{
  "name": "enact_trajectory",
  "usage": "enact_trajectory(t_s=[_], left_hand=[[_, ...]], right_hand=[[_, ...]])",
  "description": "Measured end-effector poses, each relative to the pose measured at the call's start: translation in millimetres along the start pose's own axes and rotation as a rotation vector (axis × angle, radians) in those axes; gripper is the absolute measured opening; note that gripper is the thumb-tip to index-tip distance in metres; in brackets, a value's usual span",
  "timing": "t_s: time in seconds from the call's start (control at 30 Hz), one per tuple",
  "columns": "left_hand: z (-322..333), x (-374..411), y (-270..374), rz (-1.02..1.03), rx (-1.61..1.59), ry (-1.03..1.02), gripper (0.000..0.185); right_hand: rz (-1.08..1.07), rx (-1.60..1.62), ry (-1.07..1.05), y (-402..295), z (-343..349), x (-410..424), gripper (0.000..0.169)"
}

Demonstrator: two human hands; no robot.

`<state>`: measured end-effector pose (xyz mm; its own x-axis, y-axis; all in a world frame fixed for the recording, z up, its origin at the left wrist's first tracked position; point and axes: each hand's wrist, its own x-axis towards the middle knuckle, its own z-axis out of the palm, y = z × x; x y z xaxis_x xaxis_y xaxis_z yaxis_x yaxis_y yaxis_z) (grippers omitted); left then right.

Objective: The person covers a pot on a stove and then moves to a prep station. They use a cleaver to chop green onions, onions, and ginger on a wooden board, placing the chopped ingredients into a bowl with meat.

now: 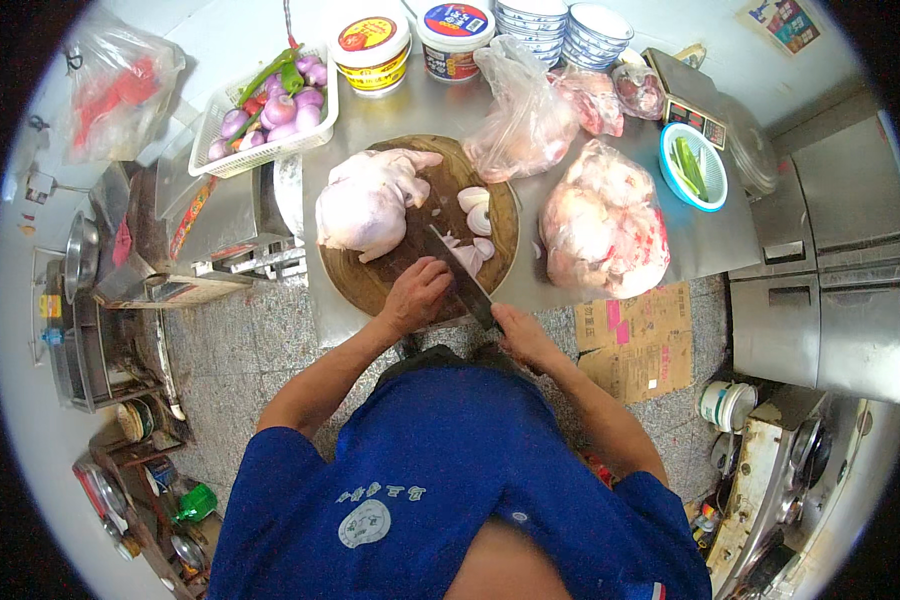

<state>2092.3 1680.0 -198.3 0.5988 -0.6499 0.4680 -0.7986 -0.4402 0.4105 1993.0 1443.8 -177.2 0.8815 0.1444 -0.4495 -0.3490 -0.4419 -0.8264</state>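
Note:
My right hand (523, 337) is closed around the handle of a cleaver (461, 279), whose dark blade lies over a round wooden chopping board (506, 225). Just left of the blade, my left hand (420, 292) rests on the board with curled fingers; whether it grips a piece beneath them is hidden. A whole raw plucked chicken (364, 199) takes up the board's left side. Peeled onion halves (476, 210) sit near the right rim, and cut onion pieces (472, 255) lie beside the blade.
Around the board on the steel table (435, 112) are a bagged lot of raw poultry (607, 225), another meat bag (525, 127), a white basket of onions and peppers (262, 157), two tubs (371, 56), stacked bowls (596, 34), a scale (686, 90) and a blue-rimmed basket (694, 165).

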Motion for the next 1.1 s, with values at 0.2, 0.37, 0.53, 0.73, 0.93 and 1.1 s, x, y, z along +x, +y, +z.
enact_trajectory(t_s=[0.2, 0.37, 0.53, 0.73, 0.93, 1.1], left_hand=[[8.0, 15.9, 2.3, -0.054, 0.122, -0.112, 0.041], [-16.5, 10.8, -17.7, 0.036, 0.093, -0.337, 0.03], [-9.1, 11.8, -21.4, 0.005, -0.025, -0.279, 0.025], [-5.5, 7.9, -30.6, -0.018, 0.002, -0.238, 0.021], [-1.4, 0.6, -24.6, -0.045, -0.057, -0.111, 0.017], [-13.6, 1.9, -15.9, -0.077, -0.073, -0.118, 0.012]], right_hand=[[-0.119, -0.107, 0.173, 14.0, -7.8, 8.4, 0.048], [-0.178, -0.202, 0.187, -18.0, -7.0, -16.3, 0.047], [-0.112, -0.161, 0.165, -20.0, -2.5, -16.8, 0.048], [-0.053, -0.227, 0.107, -13.4, 7.2, -8.8, 0.048], [0.014, -0.273, 0.035, -23.3, 11.2, -17.8, 0.045], [-0.092, -0.296, -0.012, -47.3, 5.5, -36.7, 0.034]])
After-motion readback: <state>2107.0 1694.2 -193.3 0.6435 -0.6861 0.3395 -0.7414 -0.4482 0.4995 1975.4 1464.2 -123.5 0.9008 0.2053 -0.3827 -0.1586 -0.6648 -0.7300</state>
